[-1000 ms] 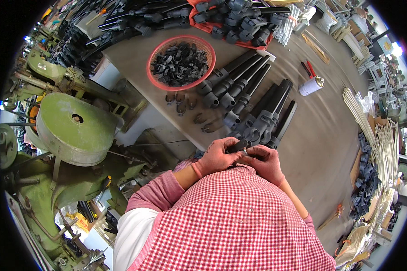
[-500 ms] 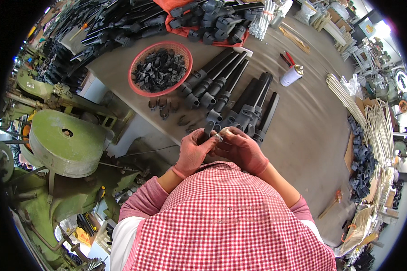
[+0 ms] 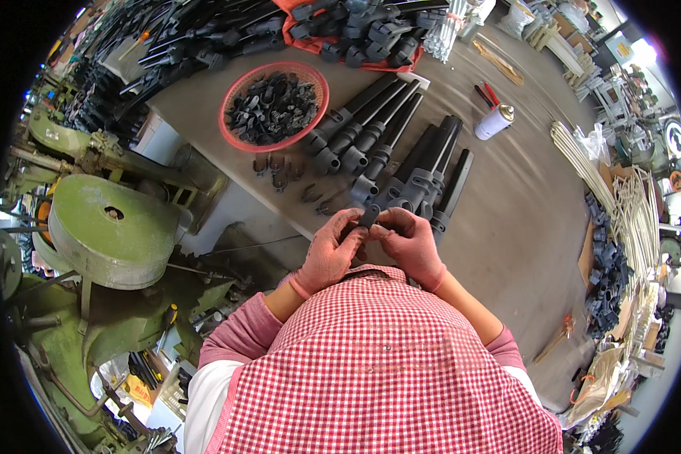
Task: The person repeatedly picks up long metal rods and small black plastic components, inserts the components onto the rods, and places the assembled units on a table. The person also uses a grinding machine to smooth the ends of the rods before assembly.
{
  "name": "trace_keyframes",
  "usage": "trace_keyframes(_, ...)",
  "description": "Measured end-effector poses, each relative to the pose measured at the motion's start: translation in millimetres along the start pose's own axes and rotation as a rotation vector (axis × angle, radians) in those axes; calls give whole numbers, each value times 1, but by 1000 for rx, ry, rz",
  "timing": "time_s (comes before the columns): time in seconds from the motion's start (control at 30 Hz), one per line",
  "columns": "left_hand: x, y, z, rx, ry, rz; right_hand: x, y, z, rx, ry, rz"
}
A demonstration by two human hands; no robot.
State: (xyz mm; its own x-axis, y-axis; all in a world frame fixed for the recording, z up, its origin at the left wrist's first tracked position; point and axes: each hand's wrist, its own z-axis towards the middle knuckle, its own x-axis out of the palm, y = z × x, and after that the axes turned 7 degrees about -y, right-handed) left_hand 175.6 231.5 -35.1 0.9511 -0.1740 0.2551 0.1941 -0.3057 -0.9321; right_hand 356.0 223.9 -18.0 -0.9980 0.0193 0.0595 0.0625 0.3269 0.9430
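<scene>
Close to the apron front, my left hand [image 3: 329, 251] and my right hand [image 3: 412, 248], both in reddish work gloves, meet at the table's near edge. Between their fingertips is a small black plastic piece [image 3: 369, 216], pinched from both sides; its lower part is hidden by the fingers. Just beyond it lie black tubes with moulded collars [image 3: 415, 185], side by side. Several small black U-shaped clips [image 3: 278, 175] are loose on the table to the left. Behind those clips, a red plastic basket [image 3: 225, 125] holds a heap of similar small black parts.
A spray can [image 3: 495, 122] lies beside red-handled pliers [image 3: 492, 94] at the right. Black parts on red cloth [image 3: 287, 30] fill the far side. A green machine [image 3: 110, 234] stands close on the left. White rods [image 3: 634, 219] and dark fittings [image 3: 607, 272] line the right.
My right fingers have come in closer around the small black piece, and the shiny bit seen between the hands before is now hidden. The view has shifted slightly.
</scene>
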Motion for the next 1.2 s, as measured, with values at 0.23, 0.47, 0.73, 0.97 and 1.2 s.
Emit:
trace_keyframes(0.23,-21,9,-6,-115,47,-17,3,-6,2,275,69,194)
trace_keyframes(0.47,-37,23,-12,-171,-32,-135,21,-13,12,252,138,-103)
trace_keyframes(0.73,-86,42,-10,-349,-36,-67,33,-28,31,396,634,-246)
trace_keyframes(0.97,-122,91,26,-129,-275,98,40,-32,45,441,334,-142)
trace_keyframes(1.2,-202,126,95,213,-219,1339,8,-38,49,609,138,528)
